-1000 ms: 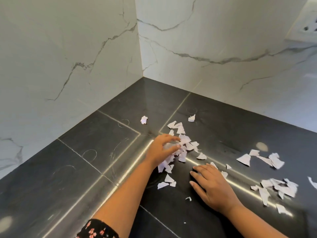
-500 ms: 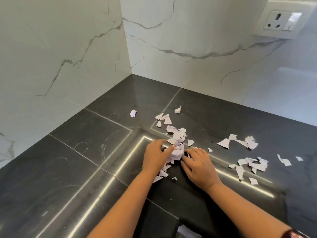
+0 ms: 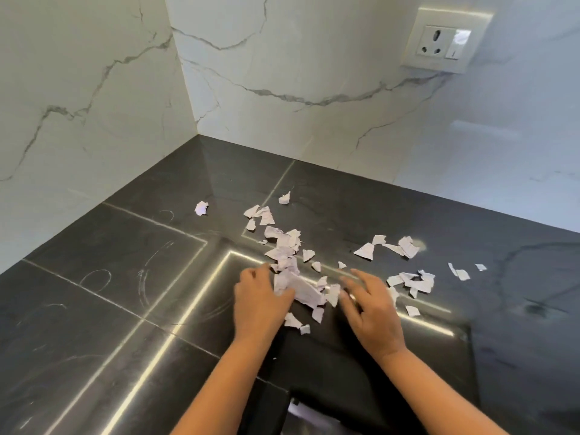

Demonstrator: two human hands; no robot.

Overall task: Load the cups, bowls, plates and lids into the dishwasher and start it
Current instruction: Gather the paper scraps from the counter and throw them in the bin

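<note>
No cups, bowls, plates, lids or dishwasher are in view. Torn white paper scraps (image 3: 282, 246) lie scattered over a black tiled countertop (image 3: 110, 293) in a corner of marble walls. My left hand (image 3: 259, 299) cups a heap of scraps (image 3: 298, 288), with its thumb laid across them. To the right of that heap, my right hand (image 3: 370, 309) lies with its fingers spread, blurred, over the counter and some loose scraps.
More scraps (image 3: 411, 282) lie to the right, and others (image 3: 389, 246) further back. A wall socket (image 3: 445, 42) sits at the upper right. A dark opening (image 3: 314, 412) at the counter's front edge shows something white inside.
My hands swept the scraps together into a heap. Since then my right hand has drawn away to the right and spread its fingers. The view has tilted up.
</note>
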